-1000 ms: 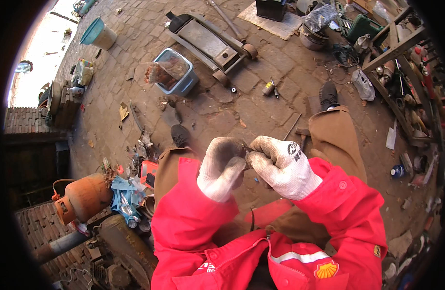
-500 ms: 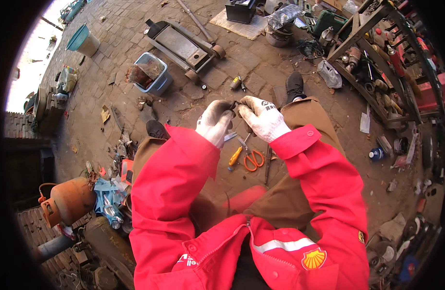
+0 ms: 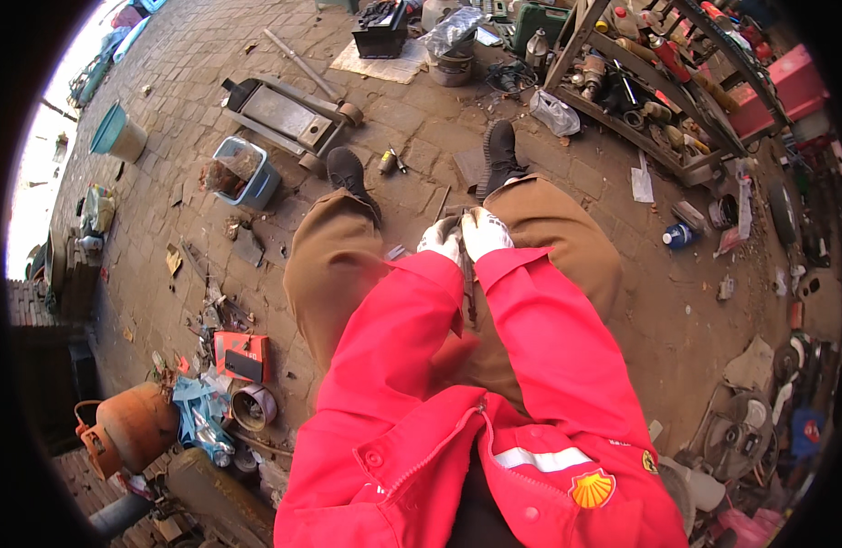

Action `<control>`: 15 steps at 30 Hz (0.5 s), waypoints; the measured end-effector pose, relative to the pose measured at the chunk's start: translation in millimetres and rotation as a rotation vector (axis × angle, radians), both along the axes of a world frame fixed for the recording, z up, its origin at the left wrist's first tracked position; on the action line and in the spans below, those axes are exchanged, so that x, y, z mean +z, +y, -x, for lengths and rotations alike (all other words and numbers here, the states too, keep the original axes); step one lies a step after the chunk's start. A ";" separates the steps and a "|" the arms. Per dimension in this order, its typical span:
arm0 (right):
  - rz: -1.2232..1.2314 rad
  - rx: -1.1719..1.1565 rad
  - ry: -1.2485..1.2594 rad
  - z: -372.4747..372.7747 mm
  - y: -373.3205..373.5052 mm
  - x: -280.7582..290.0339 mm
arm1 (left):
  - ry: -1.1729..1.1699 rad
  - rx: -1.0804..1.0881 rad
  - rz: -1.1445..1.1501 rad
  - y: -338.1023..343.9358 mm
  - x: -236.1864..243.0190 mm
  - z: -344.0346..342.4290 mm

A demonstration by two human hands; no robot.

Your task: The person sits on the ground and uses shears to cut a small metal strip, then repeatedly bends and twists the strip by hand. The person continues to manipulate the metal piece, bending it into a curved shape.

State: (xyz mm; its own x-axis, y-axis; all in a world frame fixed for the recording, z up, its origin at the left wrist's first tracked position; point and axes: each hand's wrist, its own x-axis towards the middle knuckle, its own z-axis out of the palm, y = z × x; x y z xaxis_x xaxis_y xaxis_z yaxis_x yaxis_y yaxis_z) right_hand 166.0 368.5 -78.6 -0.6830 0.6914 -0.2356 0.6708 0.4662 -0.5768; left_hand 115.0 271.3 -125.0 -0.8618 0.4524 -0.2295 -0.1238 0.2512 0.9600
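My left hand [image 3: 441, 239] and my right hand [image 3: 486, 235], both in white gloves, are close together between my knees. Their fingers are closed around a small dark part [image 3: 454, 211], mostly hidden by the gloves, so its kind does not show. Below the hands, a thin dark rod [image 3: 469, 297] shows between my sleeves. Past my left shoe, a small dark-and-yellow cylinder [image 3: 388, 163] lies on the paving beside a slim pen-like tool [image 3: 400, 160].
A floor jack [image 3: 288, 117] and a blue tub [image 3: 256, 187] stand ahead to the left. At the right is a metal rack [image 3: 640, 137] loaded with tools and bottles. An orange gas cylinder [image 3: 137, 425] lies at lower left, near a red box [image 3: 231, 352].
Both hands have drawn in nearer my body, still together on the dark part. My left leg has shifted forward. The orange scissors and yellow-handled tool are now out of sight.
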 end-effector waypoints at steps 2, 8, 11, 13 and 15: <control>-0.048 -0.029 -0.099 11.0 16.4 -17.8 | -0.074 0.044 -0.033 22.5 -18.2 1.7; 0.020 -0.055 -0.242 55.6 74.7 -79.8 | -0.299 0.198 -0.034 75.7 -50.8 31.7; 0.041 -0.047 -0.278 73.5 110.8 -112.6 | -0.416 0.196 -0.029 112.7 -72.1 53.1; 0.081 -0.038 -0.294 82.4 133.7 -138.0 | -0.541 0.240 -0.088 137.1 -94.4 62.4; 0.097 -0.003 -0.352 92.5 152.6 -165.9 | -0.548 0.238 -0.010 156.2 -123.2 71.3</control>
